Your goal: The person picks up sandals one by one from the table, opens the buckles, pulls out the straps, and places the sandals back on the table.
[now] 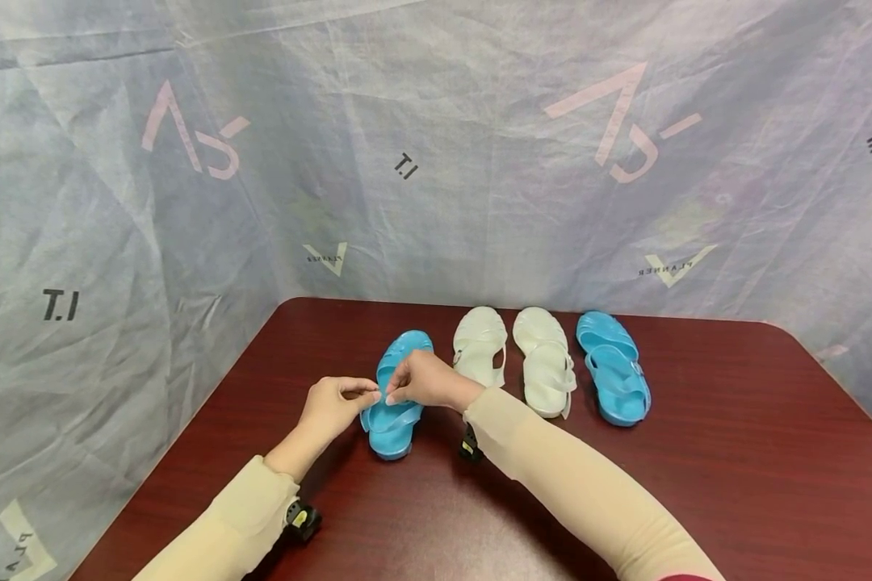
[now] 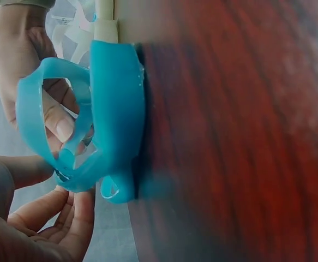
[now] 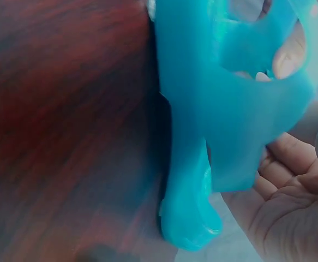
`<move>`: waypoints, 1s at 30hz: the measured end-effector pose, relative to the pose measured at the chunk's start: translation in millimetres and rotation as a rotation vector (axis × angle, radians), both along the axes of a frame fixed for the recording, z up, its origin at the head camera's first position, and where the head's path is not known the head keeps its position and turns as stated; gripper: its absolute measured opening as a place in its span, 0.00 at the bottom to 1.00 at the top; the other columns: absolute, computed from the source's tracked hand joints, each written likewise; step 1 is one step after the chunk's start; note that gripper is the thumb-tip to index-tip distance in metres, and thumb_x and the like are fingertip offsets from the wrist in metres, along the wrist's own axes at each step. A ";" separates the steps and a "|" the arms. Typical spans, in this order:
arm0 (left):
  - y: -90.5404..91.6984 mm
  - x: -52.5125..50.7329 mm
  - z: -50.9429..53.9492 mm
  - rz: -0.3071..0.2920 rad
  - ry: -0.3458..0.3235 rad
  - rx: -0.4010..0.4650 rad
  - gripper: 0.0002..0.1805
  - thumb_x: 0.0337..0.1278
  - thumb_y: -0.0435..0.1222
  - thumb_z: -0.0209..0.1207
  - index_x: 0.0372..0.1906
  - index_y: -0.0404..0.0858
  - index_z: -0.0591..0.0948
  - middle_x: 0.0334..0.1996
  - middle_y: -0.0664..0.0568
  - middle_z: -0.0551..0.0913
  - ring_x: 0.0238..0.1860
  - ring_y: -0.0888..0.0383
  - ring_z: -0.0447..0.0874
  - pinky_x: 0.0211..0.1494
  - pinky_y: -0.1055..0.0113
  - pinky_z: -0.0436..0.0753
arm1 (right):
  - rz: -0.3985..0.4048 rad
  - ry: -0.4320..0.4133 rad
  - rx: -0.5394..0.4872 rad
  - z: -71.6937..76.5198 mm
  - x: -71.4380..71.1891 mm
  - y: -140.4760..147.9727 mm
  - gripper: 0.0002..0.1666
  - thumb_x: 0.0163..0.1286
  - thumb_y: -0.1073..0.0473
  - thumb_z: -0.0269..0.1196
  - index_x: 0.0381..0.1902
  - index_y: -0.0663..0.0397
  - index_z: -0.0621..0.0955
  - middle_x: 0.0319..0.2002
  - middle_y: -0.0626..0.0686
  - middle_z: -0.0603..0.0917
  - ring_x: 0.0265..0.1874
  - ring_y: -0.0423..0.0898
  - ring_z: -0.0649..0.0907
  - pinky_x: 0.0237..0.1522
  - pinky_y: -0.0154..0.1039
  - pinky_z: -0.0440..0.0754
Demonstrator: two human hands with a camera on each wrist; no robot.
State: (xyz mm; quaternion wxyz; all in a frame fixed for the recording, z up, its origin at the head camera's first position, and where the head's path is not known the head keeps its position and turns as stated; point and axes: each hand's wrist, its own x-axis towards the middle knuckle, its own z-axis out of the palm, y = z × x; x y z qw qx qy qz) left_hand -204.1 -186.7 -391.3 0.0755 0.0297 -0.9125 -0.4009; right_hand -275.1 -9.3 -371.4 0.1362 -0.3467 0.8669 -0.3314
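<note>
A blue jelly sandal stands on the table at the left end of the row, toe pointing away. At its left side my left hand pinches the ankle strap by the buckle, thumb on one side and fingers on the other. From the right, my right hand reaches over the sandal, thumb and fingertips pinching the strap close to the left fingertips. In the right wrist view the sandal's side and strap hide most of the fingertips.
Two white sandals and another blue sandal stand to the right on the dark red table. A printed grey cloth hangs behind and at the sides.
</note>
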 end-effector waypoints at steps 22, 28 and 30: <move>-2.4 -0.3 -0.8 0.041 -0.066 0.112 0.11 0.56 0.40 0.67 0.43 0.40 0.88 0.42 0.46 0.88 0.41 0.55 0.84 0.35 0.69 0.80 | -0.048 -0.039 -0.048 -3.6 -2.0 7.6 0.05 0.61 0.59 0.69 0.34 0.54 0.89 0.31 0.49 0.88 0.29 0.37 0.82 0.32 0.30 0.81; -2.3 -0.9 -0.8 0.047 -0.082 0.116 0.11 0.57 0.39 0.66 0.43 0.40 0.88 0.40 0.47 0.88 0.38 0.56 0.82 0.34 0.70 0.78 | -0.054 -0.035 -0.044 -3.9 -2.4 10.6 0.05 0.61 0.59 0.70 0.33 0.53 0.89 0.30 0.48 0.88 0.28 0.36 0.81 0.30 0.29 0.80; -2.2 -0.8 -0.7 0.047 -0.084 0.121 0.11 0.57 0.39 0.66 0.43 0.40 0.88 0.40 0.47 0.88 0.38 0.56 0.82 0.33 0.70 0.78 | -0.055 -0.035 -0.048 -4.1 -2.2 11.5 0.04 0.61 0.59 0.70 0.33 0.54 0.89 0.29 0.48 0.88 0.27 0.36 0.81 0.29 0.29 0.80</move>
